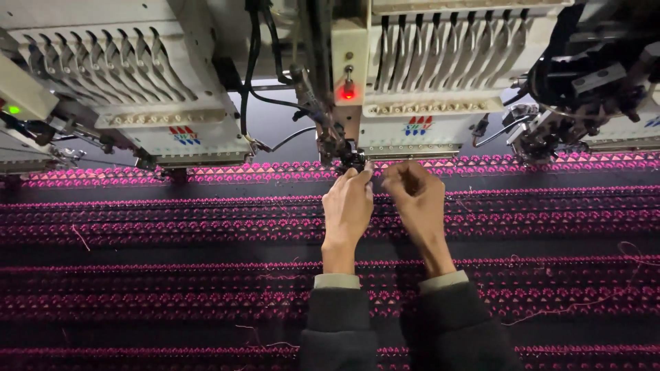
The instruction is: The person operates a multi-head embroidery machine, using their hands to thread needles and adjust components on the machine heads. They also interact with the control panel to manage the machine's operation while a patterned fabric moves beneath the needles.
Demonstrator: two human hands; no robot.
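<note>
Only the head camera here, looking down at a big embroidery machine, and honestly the key bit is hard to make out: whatever sits between the fingertips is too thin and dark to see, so I can't tell if either hand is actually pinching a thread or just touching the metal. The left hand [348,208] and right hand [416,200] are both up at the needle assembly [349,159], a small dark cluster of parts hanging under the middle sewing head [412,89], with fingers curled and thumb and forefinger tips drawn together right below it. The needle assembly runs up and down, pointing at the cloth, and its lower tip is hidden behind the left fingertips. Both forearms come in from the bottom edge in dark sleeves [340,326] that are cut off there. A red light [348,91] glows just above the needle assembly. Left of it is another sewing head [137,82] with a green light [13,109] at the far edge, and to the right a third, darker one [591,89] is partly cut off. Black cables [265,75] hang down between the heads. Under everything is dark fabric [172,247] with pink stitched bands running side to side, plus a few loose pink threads [570,306] lying on it to the right of the hands.
</note>
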